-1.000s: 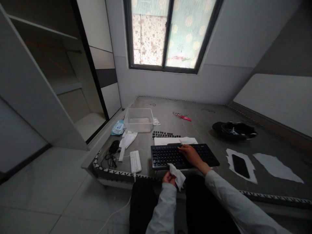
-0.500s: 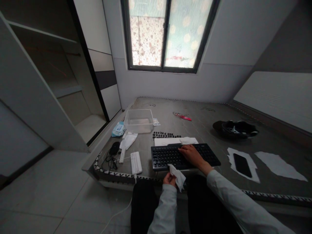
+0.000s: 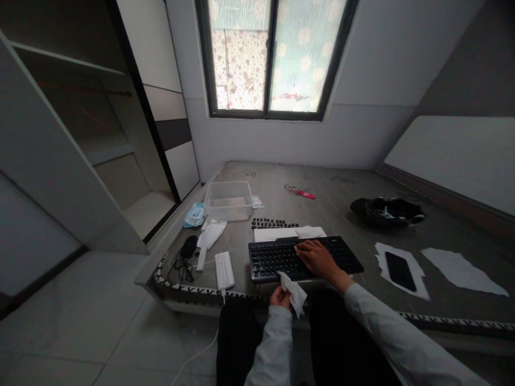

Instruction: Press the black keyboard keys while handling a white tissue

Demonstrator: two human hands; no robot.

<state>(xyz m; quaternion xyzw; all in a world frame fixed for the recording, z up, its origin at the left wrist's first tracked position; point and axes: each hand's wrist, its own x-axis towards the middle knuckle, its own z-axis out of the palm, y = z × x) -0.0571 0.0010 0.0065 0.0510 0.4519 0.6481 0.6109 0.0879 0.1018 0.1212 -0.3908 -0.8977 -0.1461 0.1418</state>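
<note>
**Hands on keyboard and wipe: handling assessment**

Left hand (image 3: pixel 280 296) was closed around a crumpled white wipe (image 3: pixel 295 294), pinching it at its upper end so that the loose part hung down just in front of the near edge of the black keyboard (image 3: pixel 303 258). Right hand (image 3: pixel 319 257) lay flat and open on the keys near the middle of the keyboard, fingers spread, gripping nothing.

The keyboard sat square to the person at the near edge of a grey bare mattress (image 3: pixel 322 203), with a white sheet of paper (image 3: pixel 287 232) just behind it and a row of loose black keycaps (image 3: pixel 274 222) beyond that.

Judgement on handling: the wipe appeared soft, limp and very light; a pinch at any fold would hold it, though it would bunch rather than stay flat. The keyboard looked rigid, flat and light enough to slide under pressure, so a steadying palm on top, or a grip at its two short ends, seemed the sound hold. Loose keycaps looked small and easily scattered.

Also noted: a clear plastic tub (image 3: pixel 228 200), a black mouse (image 3: pixel 188 246) with cable, a white power strip (image 3: pixel 224 269), and a phone (image 3: pixel 396 271) lying on torn paper, well apart to the right.
</note>
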